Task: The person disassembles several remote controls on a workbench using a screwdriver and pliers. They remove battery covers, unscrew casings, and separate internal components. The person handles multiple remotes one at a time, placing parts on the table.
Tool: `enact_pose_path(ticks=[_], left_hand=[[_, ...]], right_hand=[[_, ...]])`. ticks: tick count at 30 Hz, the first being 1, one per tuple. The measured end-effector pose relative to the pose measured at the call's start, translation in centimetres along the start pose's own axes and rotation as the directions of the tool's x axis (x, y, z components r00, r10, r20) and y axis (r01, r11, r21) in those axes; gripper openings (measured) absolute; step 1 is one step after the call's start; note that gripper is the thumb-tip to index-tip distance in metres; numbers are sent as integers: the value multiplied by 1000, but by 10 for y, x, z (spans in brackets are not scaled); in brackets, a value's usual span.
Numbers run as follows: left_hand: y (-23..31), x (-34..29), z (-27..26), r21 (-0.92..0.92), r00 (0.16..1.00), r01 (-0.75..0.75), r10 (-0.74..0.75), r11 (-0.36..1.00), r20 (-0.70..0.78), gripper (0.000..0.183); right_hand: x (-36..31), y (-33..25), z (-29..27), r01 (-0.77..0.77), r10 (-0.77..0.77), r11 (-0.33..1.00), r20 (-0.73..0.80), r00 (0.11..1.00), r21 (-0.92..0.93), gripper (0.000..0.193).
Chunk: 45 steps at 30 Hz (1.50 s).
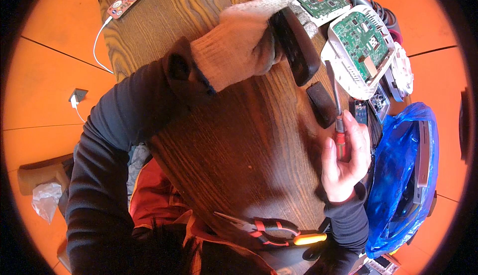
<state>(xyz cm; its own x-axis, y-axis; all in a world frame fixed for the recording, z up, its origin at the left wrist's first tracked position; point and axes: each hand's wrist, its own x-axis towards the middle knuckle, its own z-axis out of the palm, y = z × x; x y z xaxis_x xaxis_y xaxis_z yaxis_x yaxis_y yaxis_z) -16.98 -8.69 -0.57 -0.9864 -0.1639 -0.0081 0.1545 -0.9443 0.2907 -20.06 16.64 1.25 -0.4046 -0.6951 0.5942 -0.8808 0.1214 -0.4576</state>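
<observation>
Upper centre: pale knit-gloved left hand gripped long black plastic device, slanting down-right. Bare right hand clasped red-handled metal screwdriver; device lay up-left.

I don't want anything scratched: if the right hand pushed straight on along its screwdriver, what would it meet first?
Probably the white casing, near its left edge: the screwdriver in the right hand overlaps it in view, though whether its tip touches is unclear.

The screwdriver handle at three o'clock is red; the bag at four, blue; the table, dark-grained brown.
</observation>
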Motion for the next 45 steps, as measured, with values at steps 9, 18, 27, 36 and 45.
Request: enact_pose_path(ticks=[9, 18, 27, 36, 45], left_hand=[[1, -3, 20, 48, 990, -69, 75, 996, -121, 23], [-2, 0, 28, 99, 962, -91, 113, 991, -247, 24], [-12, -12, 15, 537, 887, -181, 373, 824, -273, 23], [-18, 3, 3, 548, 812, -80, 374, 833, -449, 66], [-17, 1, 9, 388, 858, -86, 266, 918, -440, 35]], right_hand=[[3, -7, -1, -18, 17, 999, 48, 999, 33, 43], [2, -7, 0, -31, 32, 1000, 67, 997, -4, 46], [-7, -15, -2, 93, -32, 959, 223, 974, -269, 57], [-2, -26, -3, 122, 8, 911, 313, 950, -394, 62], [-3, -79, 2, -19, 184, 836, 247, 951, -548, 60]])
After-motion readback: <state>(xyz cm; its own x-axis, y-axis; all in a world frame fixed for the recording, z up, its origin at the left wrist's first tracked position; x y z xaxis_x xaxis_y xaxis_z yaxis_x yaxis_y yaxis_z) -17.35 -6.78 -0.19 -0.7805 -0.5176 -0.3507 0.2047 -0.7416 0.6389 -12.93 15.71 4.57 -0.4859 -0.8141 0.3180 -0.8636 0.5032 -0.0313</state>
